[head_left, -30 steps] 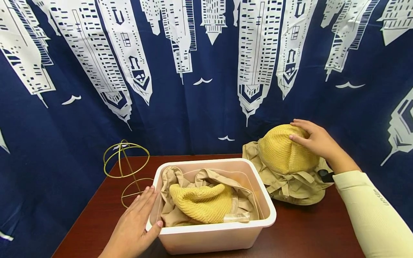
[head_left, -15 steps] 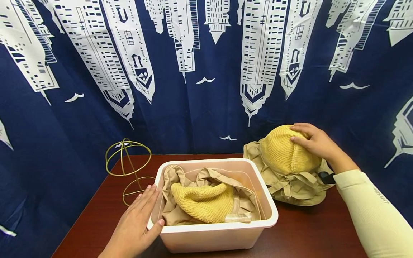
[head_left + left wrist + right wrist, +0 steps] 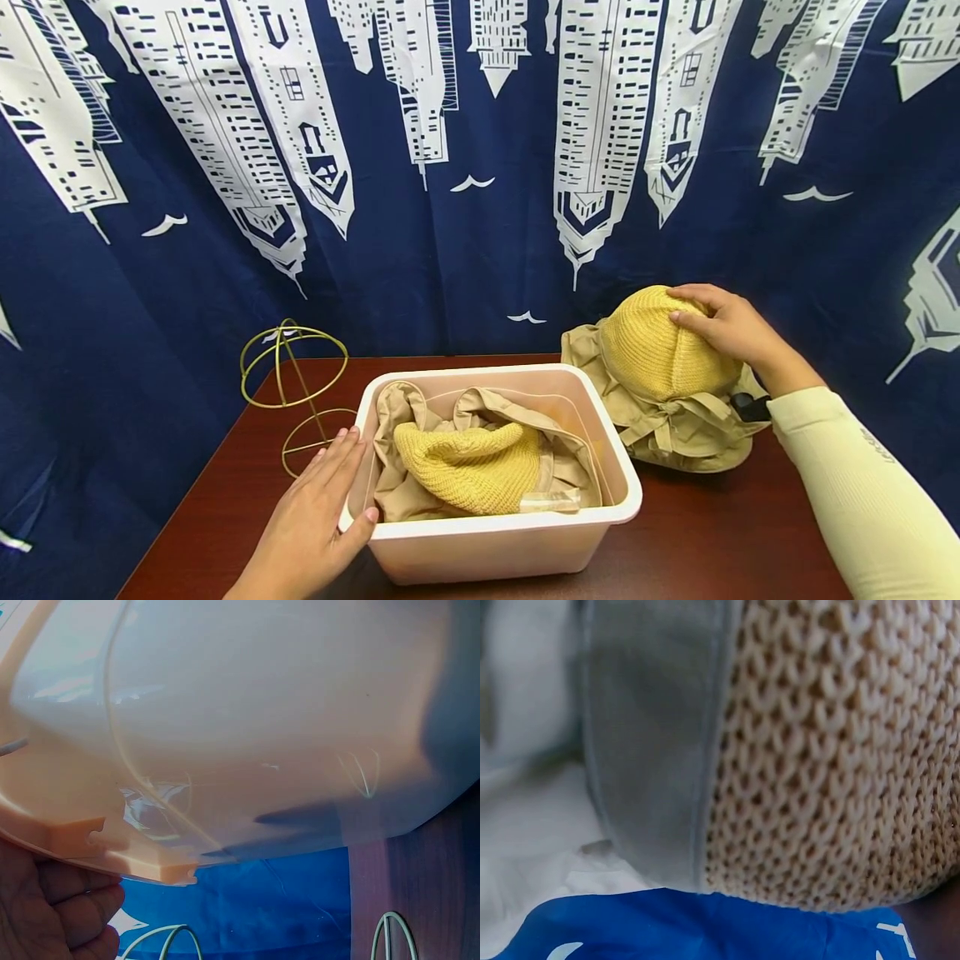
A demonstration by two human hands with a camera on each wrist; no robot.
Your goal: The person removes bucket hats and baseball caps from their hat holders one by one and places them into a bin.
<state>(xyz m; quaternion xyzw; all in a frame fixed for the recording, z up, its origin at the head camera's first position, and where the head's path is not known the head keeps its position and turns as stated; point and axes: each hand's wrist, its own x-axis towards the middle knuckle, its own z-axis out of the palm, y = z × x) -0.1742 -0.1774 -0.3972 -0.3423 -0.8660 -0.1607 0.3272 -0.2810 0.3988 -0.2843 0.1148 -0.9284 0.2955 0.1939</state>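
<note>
On the right, a sun hat with a yellow knit crown [image 3: 652, 342] and a wide tan fabric brim [image 3: 697, 446] sits at the back of the table. My right hand [image 3: 738, 325] rests on the crown's upper right side, fingers and thumb spread over the knit. Close up in the right wrist view are the knit [image 3: 832, 765] and a smooth band [image 3: 656, 742]. In front of me stands a white plastic bin [image 3: 495, 550] holding another hat, its yellow knit crown [image 3: 480, 471] sunken amid tan fabric. My left hand [image 3: 311, 508] lies along the bin's left rim, fingers extended.
A gold wire hat stand [image 3: 311, 396] stands behind my left hand, at the table's left. The dark reddish table [image 3: 217, 517] ends at a navy curtain [image 3: 450, 275] printed with white buildings. A small black object [image 3: 742, 406] shows at my right wrist.
The view shifts slightly. Both hands, the bin and the hats keep their places.
</note>
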